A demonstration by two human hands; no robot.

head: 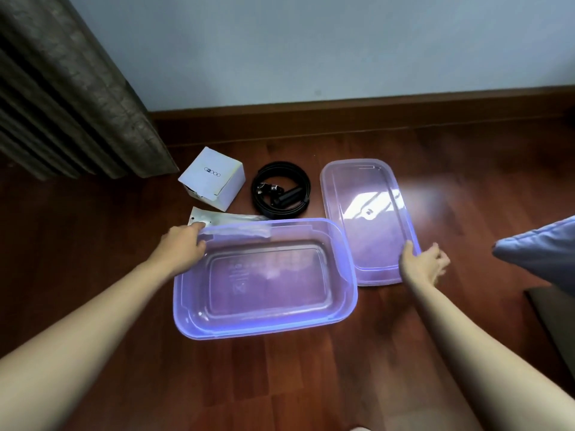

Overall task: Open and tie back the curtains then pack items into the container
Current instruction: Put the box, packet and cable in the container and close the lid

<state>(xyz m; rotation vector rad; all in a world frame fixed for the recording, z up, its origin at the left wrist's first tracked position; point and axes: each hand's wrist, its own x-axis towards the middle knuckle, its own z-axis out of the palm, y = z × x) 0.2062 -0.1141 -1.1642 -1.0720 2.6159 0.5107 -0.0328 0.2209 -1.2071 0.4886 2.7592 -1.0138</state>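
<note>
Container (350, 270): open, purple, centre of the floor.
Lid (367, 213): flat, just right of container.
Left hand (183, 247): thumb and curled fingers grip container's far-left rim.
Right hand (424, 265): pinches lid's near-right edge.
Far side: white box (211, 178), cable coil (280, 197), silver pouch (217, 219).

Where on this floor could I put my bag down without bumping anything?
Bare floor lies on the near side of the container, and left of it below the curtain. More lies between lid and cushion. Crowded: behind the container, where box, cable and pouch sit close.
</note>
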